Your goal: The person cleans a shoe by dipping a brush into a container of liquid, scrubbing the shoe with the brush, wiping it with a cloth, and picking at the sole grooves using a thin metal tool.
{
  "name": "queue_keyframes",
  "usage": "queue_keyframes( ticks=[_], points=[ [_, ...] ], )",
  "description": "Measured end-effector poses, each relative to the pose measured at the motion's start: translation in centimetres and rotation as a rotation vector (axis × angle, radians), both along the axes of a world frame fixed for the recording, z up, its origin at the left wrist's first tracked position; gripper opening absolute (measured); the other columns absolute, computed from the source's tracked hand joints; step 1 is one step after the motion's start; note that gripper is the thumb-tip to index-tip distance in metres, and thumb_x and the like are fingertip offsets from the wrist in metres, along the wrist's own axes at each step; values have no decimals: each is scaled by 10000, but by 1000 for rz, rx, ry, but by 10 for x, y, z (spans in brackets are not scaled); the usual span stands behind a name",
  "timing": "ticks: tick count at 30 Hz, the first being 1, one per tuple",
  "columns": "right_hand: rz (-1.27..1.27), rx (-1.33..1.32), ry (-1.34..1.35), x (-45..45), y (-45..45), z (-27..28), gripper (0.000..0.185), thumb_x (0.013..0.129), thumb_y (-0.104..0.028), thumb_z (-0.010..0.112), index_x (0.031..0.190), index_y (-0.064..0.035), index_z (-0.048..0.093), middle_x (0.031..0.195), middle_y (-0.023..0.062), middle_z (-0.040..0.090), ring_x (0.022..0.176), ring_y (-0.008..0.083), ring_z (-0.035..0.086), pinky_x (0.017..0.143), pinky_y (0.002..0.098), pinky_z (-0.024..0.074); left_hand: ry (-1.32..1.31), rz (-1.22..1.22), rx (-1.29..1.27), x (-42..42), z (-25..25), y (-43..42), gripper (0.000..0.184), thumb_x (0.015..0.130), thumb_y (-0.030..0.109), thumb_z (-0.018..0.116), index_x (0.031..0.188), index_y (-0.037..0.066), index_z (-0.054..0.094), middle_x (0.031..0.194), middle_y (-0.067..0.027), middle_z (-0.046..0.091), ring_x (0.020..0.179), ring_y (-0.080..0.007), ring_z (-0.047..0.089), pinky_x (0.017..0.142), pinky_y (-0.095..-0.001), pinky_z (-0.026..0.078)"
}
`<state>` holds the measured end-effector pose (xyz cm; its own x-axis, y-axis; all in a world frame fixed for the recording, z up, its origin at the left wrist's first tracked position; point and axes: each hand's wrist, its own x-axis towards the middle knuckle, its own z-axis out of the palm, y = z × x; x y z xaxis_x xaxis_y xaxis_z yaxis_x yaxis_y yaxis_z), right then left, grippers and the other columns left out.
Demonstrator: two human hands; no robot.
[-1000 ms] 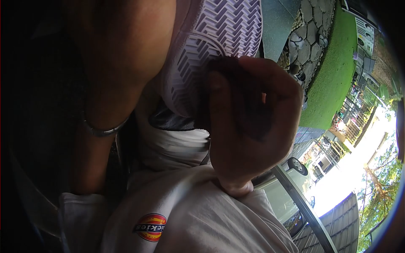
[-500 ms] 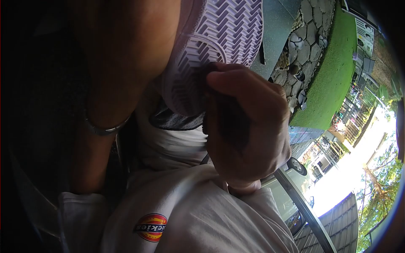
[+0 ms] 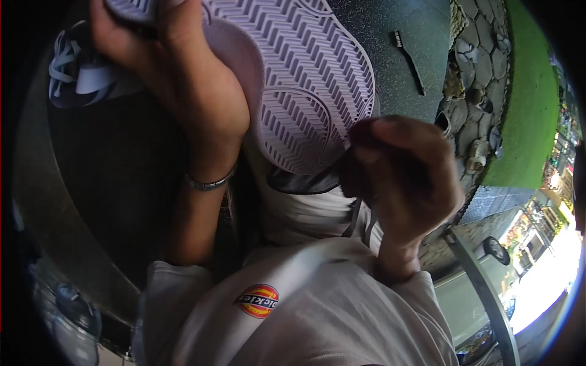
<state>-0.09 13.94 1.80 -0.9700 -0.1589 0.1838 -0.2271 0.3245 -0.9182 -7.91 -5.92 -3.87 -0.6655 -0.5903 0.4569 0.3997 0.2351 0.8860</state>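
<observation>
A shoe with a pale lilac sole [image 3: 311, 73] is held bottom up, its herringbone tread facing me. My left hand [image 3: 195, 85] grips it at the upper left, with the thumb over the sole's edge and a metal bracelet at the wrist. Beside the sole's lower right edge, my right hand [image 3: 409, 177] is closed around a dark reddish cloth [image 3: 360, 137]; the hand is slightly blurred. Below the sole, a black piece of fabric [image 3: 305, 183] lies over pale clothing.
A black brush [image 3: 410, 64] lies on a grey speckled surface [image 3: 384, 18]. Another shoe [image 3: 85, 79] with pale laces is at the left. Stone paving [image 3: 482, 55], a green strip [image 3: 531, 91], a metal bar [image 3: 488, 293] and a vehicle [image 3: 458, 299] are at the right.
The view has shifted, showing more of the sole, the whole brush and the other shoe. My right hand with the cloth has moved from over the tread to the sole's lower right edge.
</observation>
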Motion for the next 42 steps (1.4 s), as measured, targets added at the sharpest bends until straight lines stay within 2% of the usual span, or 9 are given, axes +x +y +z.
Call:
queue_keyframes(
  ticks=[7,9,13,22,24,28,33,36,42],
  points=[
    [-109,170,160,-26,11,-15,249,842,82,767,1081,17,739,1065,113,748,956,186,725,857,296,581,-9,-70,-33,1,-1,2,658,1037,242,528,1573,7,228,1465,-207,404,1302,-276,466,1130,-408,362],
    [-14,374,349,-26,-1,-20,272,787,54,783,1048,-23,773,1048,98,763,927,192,717,758,286,558,-23,-73,-44,1,-3,-1,669,1043,238,511,1589,31,185,1483,-232,386,1310,-302,475,1138,-436,377],
    [39,468,558,5,-42,-27,337,723,-143,707,1047,-93,783,1050,44,742,751,154,584,637,280,465,-45,-79,132,0,4,5,732,1013,269,544,1603,50,169,1483,-237,342,1308,-305,448,1129,-459,357],
    [318,455,384,33,-41,-21,394,702,-151,747,1091,-102,774,995,18,729,741,144,608,600,265,444,-22,-101,93,-2,-3,-1,845,961,341,599,1614,42,154,1447,-240,280,1264,-300,425,1094,-490,327],
    [253,287,322,26,-37,-23,391,709,-94,792,1098,-57,763,982,56,728,753,160,635,610,281,476,-3,-119,114,-3,-4,-2,851,968,339,589,1622,44,133,1457,-245,258,1273,-307,419,1090,-494,324],
    [61,82,238,10,-30,-21,365,716,-18,832,1072,-12,750,952,96,705,791,201,664,643,308,525,20,-71,116,-5,-5,0,673,999,265,550,1560,29,262,1424,-226,374,1269,-291,464,1103,-465,355],
    [12,130,220,-6,-12,-18,384,729,38,858,1089,24,724,971,125,724,838,212,697,701,299,560,-13,-78,132,-1,-4,0,679,1021,258,548,1578,46,224,1438,-207,404,1288,-293,470,1129,-449,348],
    [-36,101,176,-4,-21,-20,398,713,21,862,1091,-37,754,949,80,711,818,209,679,698,314,550,-12,-67,134,-1,-3,1,674,1020,264,549,1573,41,234,1428,-197,415,1276,-283,476,1119,-441,348],
    [23,196,105,5,-28,-18,393,713,-18,872,1085,-31,742,881,83,688,770,228,660,683,331,536,28,-82,119,-3,-6,-1,672,1010,247,565,1561,26,250,1406,-182,443,1259,-258,479,1113,-426,344]
  ],
)
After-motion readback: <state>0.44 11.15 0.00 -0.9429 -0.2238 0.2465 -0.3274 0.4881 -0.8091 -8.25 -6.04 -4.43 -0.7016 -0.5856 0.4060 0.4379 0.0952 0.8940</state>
